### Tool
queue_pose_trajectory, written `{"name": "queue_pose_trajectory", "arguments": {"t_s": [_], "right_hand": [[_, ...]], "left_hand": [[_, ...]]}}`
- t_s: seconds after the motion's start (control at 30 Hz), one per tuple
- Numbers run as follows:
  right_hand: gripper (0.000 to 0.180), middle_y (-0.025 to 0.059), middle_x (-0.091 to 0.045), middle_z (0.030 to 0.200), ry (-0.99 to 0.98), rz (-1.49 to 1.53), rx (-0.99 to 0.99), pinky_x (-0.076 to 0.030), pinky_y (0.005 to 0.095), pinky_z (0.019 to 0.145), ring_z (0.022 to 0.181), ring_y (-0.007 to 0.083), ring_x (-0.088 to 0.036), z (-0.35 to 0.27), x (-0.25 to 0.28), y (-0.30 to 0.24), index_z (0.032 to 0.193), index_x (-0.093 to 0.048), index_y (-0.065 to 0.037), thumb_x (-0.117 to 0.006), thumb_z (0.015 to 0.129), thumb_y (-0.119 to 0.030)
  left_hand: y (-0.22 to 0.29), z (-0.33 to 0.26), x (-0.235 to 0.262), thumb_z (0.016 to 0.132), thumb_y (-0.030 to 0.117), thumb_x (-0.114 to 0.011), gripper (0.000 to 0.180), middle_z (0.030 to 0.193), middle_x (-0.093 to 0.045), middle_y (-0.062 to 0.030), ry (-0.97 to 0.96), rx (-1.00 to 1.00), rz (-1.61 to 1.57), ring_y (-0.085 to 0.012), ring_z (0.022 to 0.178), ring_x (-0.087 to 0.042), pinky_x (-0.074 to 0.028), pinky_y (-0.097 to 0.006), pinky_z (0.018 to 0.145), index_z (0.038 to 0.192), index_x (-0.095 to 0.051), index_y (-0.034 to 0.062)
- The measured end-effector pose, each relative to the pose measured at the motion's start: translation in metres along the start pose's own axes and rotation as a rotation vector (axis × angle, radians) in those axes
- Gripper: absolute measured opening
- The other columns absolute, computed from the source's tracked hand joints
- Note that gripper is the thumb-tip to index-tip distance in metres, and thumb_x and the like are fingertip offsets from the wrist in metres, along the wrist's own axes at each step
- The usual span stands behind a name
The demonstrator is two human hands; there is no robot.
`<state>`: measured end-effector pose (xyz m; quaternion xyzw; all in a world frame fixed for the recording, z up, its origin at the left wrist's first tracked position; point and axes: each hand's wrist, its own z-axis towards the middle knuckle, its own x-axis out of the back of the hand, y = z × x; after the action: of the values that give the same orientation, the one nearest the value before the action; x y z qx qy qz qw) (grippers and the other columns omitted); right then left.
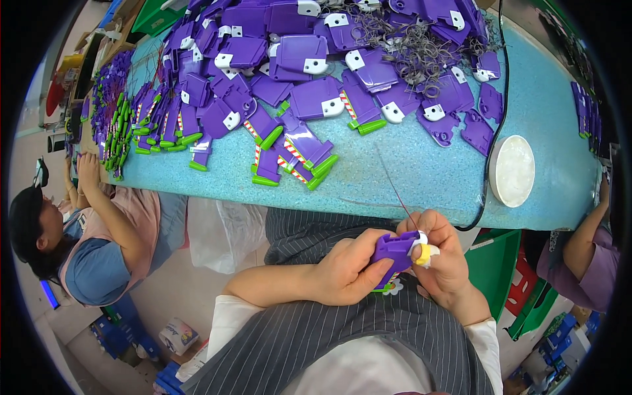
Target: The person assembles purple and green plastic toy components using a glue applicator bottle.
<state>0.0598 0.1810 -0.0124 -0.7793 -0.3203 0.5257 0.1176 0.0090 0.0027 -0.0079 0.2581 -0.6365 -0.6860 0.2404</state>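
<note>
In front of my apron, my left hand (352, 268) grips a purple plastic wing-shaped piece (394, 246), its thumb laid along the near side. A bit of green and striped trim shows at the piece's lower end. My right hand (447, 266) has its fingers closed at the white end of the same piece, and yellow and white tape (425, 255) wraps one fingertip. From between the right fingers a thin dark red wire (399, 196) sticks up toward the table. What exactly the right fingertips pinch is hidden.
Across the blue table (368, 178) lie heaped purple plastic shells (299, 56), finished-looking wings with green tips (319, 172), and a tangle of grey wires (411, 52). A white round bowl (512, 171) and a black cable (498, 131) are at right. Co-workers (112, 257) sit on both sides.
</note>
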Motion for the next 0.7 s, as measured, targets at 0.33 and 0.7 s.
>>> {"name": "queue_pose_trajectory", "arguments": {"t_s": [0.33,0.7], "right_hand": [[0.027,0.0053,-0.05,0.087,-0.002,-0.577,0.264,-0.039,0.0249,0.071,0.08,0.0131,-0.049,0.004,-0.006,-0.012,0.085,-0.048,-0.005,-0.069,0.07,0.005],[0.031,0.0062,-0.059,0.071,0.024,-1.063,0.241,-0.039,0.0209,0.051,0.057,0.0061,-0.052,-0.012,0.003,-0.015,0.101,-0.062,0.001,-0.072,0.072,-0.006]], "left_hand": [[-0.014,0.028,0.024,0.087,0.008,-0.055,0.022,0.086,-0.062,-0.0097,-0.098,0.148,-0.162,-0.0127,0.073,-0.058,-0.045,-0.028,0.062,0.105,-0.049,-0.0022],[0.002,0.033,0.026,0.087,0.007,-0.059,0.013,0.084,-0.058,-0.0033,0.292,-0.011,-0.238,-0.0059,0.076,-0.051,-0.042,-0.022,0.065,0.097,-0.055,-0.0018]]}}
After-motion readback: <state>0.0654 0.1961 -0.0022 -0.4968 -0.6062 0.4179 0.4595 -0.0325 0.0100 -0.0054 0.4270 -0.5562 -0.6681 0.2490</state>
